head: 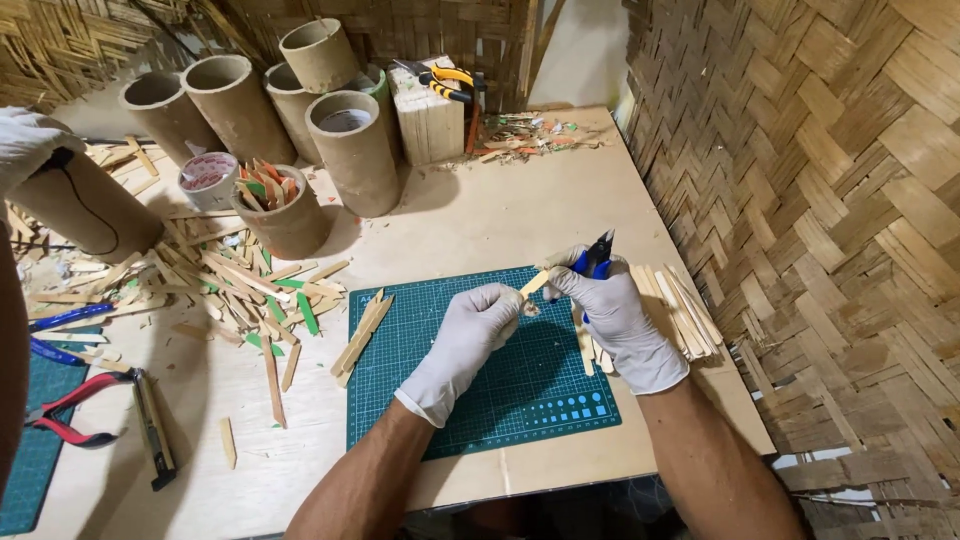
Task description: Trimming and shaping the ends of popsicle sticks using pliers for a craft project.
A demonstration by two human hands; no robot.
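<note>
cardboard tubes (350, 150), tape roll (208, 180), red pliers (70, 408)

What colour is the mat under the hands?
Dark green mat with a pale grid, seen in the head view.

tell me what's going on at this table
A person in white gloves works over a green cutting mat. The left hand pinches a small wooden stick, and the right hand holds blue-handled cutters at its tip. More sticks lie stacked to the right, with a scattered pile and cardboard tubes to the left.
</note>
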